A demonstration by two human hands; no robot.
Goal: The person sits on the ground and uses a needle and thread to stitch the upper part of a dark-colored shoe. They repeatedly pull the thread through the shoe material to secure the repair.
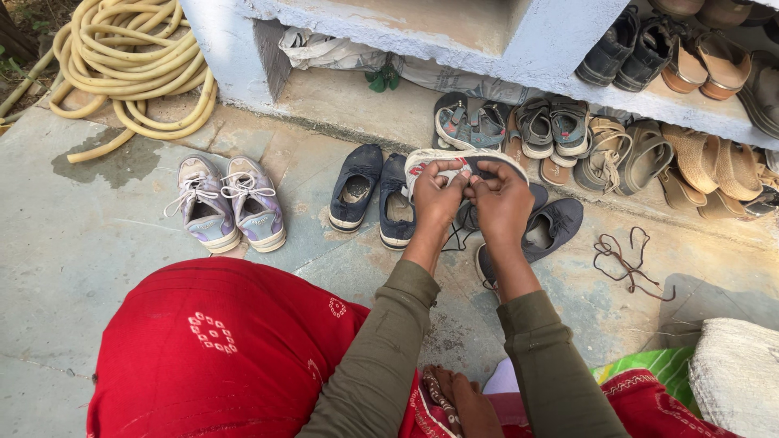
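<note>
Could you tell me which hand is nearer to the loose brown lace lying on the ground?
Right. The right hand holds the shoe just left of the lace; the left hand is farther left.

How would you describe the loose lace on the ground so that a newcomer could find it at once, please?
Start at the low ledge lined with sandals and look down to the stone floor in front of it. Right of both hands, past the dark shoe, lies a tangled brown lace. Unlike the white laces nearby, it is threaded through no shoe.
</note>
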